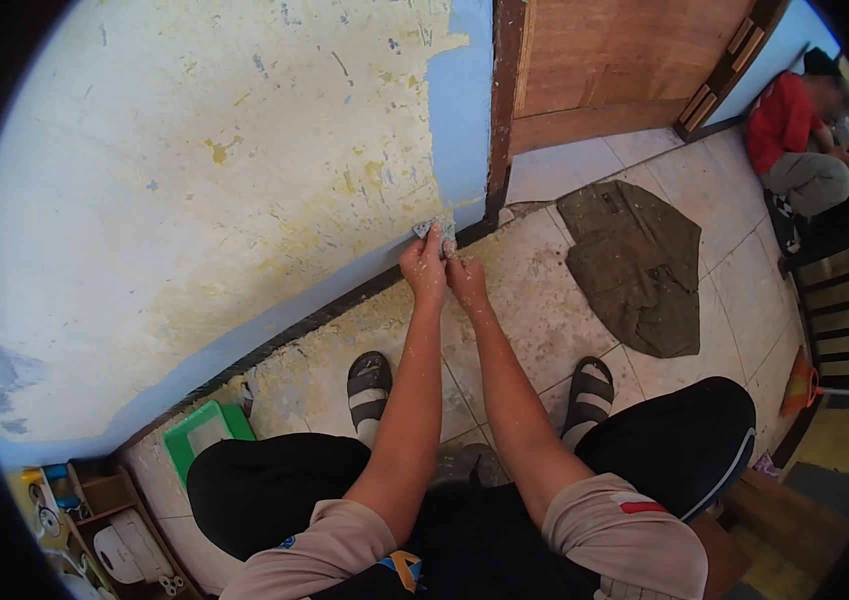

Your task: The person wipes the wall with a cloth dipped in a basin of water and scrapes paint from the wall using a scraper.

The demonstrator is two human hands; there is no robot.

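Both hands meet low at the wall's right edge, beside the door frame. My left hand (425,270) is closed, and a small grey flat piece like a scraper blade (423,230) shows at its fingertips against the wall. Right beside it, my right hand (467,282) is closed too, with its fingers at the same spot; what it grips is mostly hidden. Pale flakes cling to both hands. The wall (245,180) is cream and yellow, patchy and scraped, with blue paint (460,110) left along its right and bottom edges.
Paint crumbs cover the tiled floor (535,265). A brown cloth (635,270) lies right of my hands, near a wooden door (615,70). A green tray (200,440) stands by the wall at left, near a shelf (110,495). A person in red (780,120) crouches far right.
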